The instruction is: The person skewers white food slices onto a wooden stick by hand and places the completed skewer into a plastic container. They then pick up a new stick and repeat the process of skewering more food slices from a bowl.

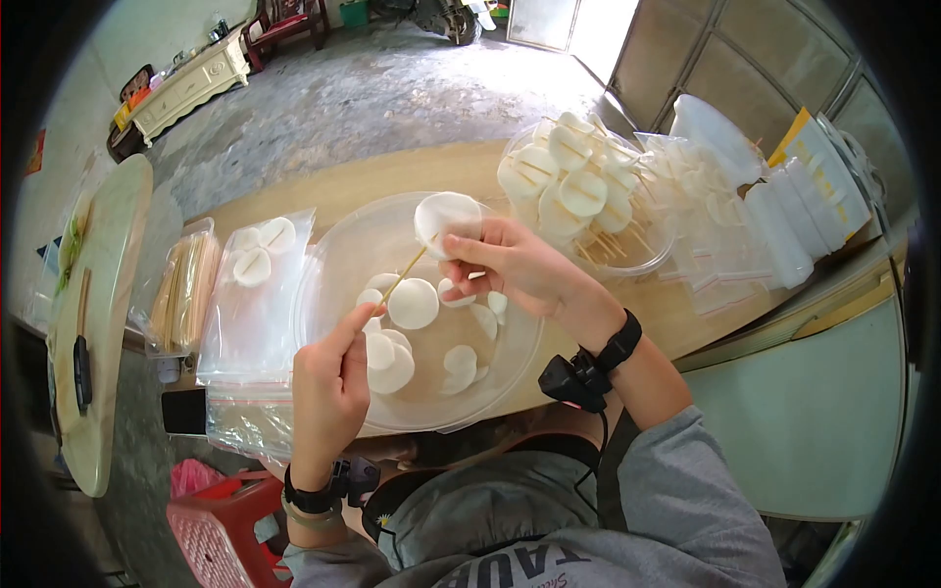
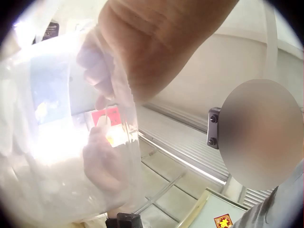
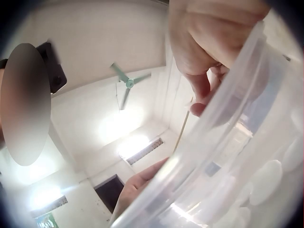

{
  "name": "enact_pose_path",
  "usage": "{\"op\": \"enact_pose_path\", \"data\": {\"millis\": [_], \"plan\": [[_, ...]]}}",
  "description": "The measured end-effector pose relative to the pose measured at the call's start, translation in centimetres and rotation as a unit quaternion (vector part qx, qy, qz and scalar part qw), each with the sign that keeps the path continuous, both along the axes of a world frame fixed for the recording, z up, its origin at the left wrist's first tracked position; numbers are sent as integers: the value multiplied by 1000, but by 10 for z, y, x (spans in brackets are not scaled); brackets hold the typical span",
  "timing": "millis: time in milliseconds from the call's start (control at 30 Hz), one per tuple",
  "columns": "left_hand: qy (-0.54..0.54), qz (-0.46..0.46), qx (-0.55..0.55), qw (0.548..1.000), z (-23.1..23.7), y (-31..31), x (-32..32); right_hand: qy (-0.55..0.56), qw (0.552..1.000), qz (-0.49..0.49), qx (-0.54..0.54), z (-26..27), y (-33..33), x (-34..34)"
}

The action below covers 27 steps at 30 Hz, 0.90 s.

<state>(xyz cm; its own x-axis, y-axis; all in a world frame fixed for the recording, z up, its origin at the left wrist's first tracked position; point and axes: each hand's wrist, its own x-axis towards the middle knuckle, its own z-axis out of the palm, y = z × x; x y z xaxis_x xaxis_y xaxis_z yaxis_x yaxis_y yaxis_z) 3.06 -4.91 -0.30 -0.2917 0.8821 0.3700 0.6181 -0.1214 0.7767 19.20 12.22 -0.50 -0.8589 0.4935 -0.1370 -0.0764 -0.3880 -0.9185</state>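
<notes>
In the head view my left hand [image 1: 331, 387] pinches the lower end of a thin wooden stick [image 1: 408, 272] between thumb and fingers. The stick slants up to a thin white disc [image 1: 446, 214], which my right hand [image 1: 515, 263] holds by its lower edge. Both hands are above a wide, clear plastic tub [image 1: 328, 250] with several white discs [image 1: 413, 304] loose inside. In the right wrist view the stick [image 3: 181, 133] runs between the two hands, partly behind the tub wall. The left wrist view shows my right hand [image 2: 102, 159] through hazy plastic.
Right of the tub, a clear bowl [image 1: 655, 257] is heaped with discs on sticks [image 1: 580, 191]. Plastic bags [image 1: 720, 235] lie beyond it. To the left are a bag of sticks [image 1: 181, 289] and a plastic sheet [image 1: 257, 328] bearing stick-mounted discs. A red stool [image 1: 221, 524] stands below.
</notes>
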Motion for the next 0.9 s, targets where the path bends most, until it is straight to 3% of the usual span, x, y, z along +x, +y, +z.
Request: {"op": "enact_pose_path", "data": {"millis": [67, 200, 267, 467, 700, 800, 900], "plan": [[24, 9, -44, 999, 5, -2, 1, -2, 999, 28, 20, 2, -1, 0], [40, 22, -25, 999, 8, 0, 6, -13, 999, 21, 29, 2, -6, -2], [54, 15, -50, 997, 12, 1, 8, -53, 990, 90, 95, 5, -14, -7], [33, 11, -48, 998, 9, 4, 8, -30, 998, 54, 32, 4, -16, -9], [-34, 9, -83, 996, 11, 6, 6, -30, 997, 48, 50, 3, -17, -8], [-17, 21, -35, 999, 6, 8, 6, -5, 997, 42, 64, 5, -20, -7], [-66, -6, -22, 998, 9, 6, -2, 13, 992, 16, 125, 16, -27, -6]]}}
